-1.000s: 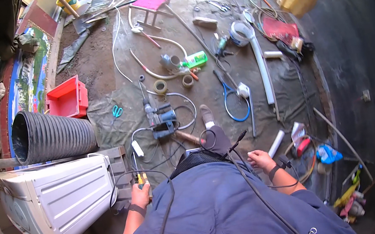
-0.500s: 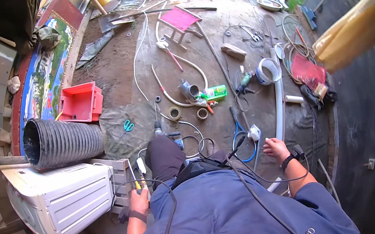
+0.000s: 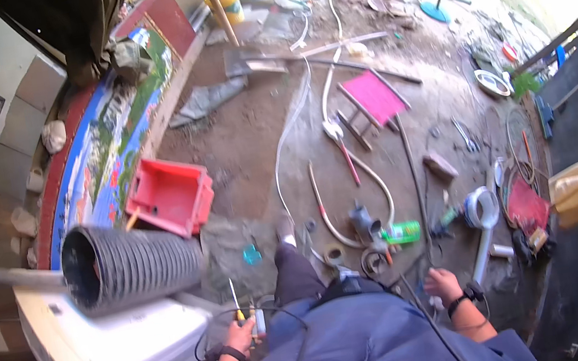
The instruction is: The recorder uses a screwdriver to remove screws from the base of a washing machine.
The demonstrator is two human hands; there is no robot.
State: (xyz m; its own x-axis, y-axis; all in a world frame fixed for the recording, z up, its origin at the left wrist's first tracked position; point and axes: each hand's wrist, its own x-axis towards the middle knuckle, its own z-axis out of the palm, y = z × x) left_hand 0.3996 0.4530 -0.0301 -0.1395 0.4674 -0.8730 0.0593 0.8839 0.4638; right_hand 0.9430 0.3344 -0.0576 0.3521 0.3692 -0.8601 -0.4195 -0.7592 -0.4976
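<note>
My left hand is closed around a screwdriver with a yellow handle, its thin shaft pointing forward. Beside it, a whitish, blurred piece sticks up at the fingers; I cannot make out its kind. A dark cable loops over this hand. At my right side, my right hand has its fingers curled in; whether anything is in them is hidden. A dark wristband is on that wrist. Near this hand lie a green bottle and a grey pipe.
At left, a black corrugated pipe rests on a white appliance casing, with a red crate behind. Ahead stands a pink folding stool. Hoses, a rod, tape rolls, teal scissors and a brick-like block litter the floor.
My view has tilted up and turned left, so floor things sit lower and farther right. My leg has stepped forward. The screwdriver stays in my left hand; my right fingers remain curled.
</note>
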